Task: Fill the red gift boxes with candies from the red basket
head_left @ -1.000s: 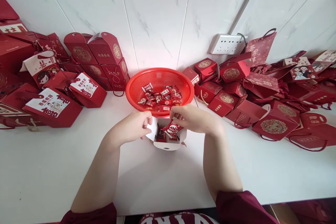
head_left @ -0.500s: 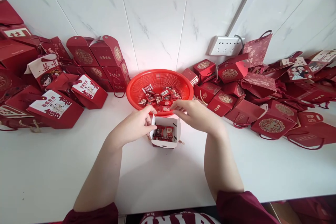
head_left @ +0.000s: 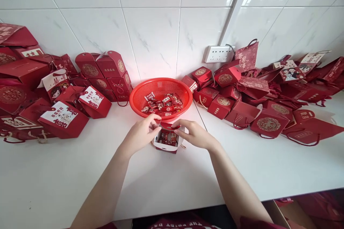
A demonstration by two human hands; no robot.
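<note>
A small red gift box (head_left: pixel 168 147) with a white inside stands upright and unclosed on the table, several wrapped candies (head_left: pixel 168 136) lying in it. My left hand (head_left: pixel 142 131) is closed, thumb and forefinger pinching a flap at the box's back left. From the other side, my right hand (head_left: pixel 195 133) has its thumb and forefinger on the box's raised back flap (head_left: pixel 168 126). Right behind the box sits a red plastic colander (head_left: pixel 137 94) holding several more wrapped candies (head_left: pixel 163 103). Gold cord shows at the box's sides.
Red gift boxes are heaped at left (head_left: pixel 64 118) and right (head_left: pixel 271 123), with a neat stack (head_left: pixel 100 75) left of the colander. A tiled wall (head_left: pixel 150 35) with a white power strip (head_left: pixel 219 54) bounds the white table (head_left: pixel 172 186). Below its front right edge is a cardboard box (head_left: pixel 276 214).
My right hand has come down from the colander's front rim to the gift box's back flap. My left hand stays at the box's left side. The camera view has shifted.
</note>
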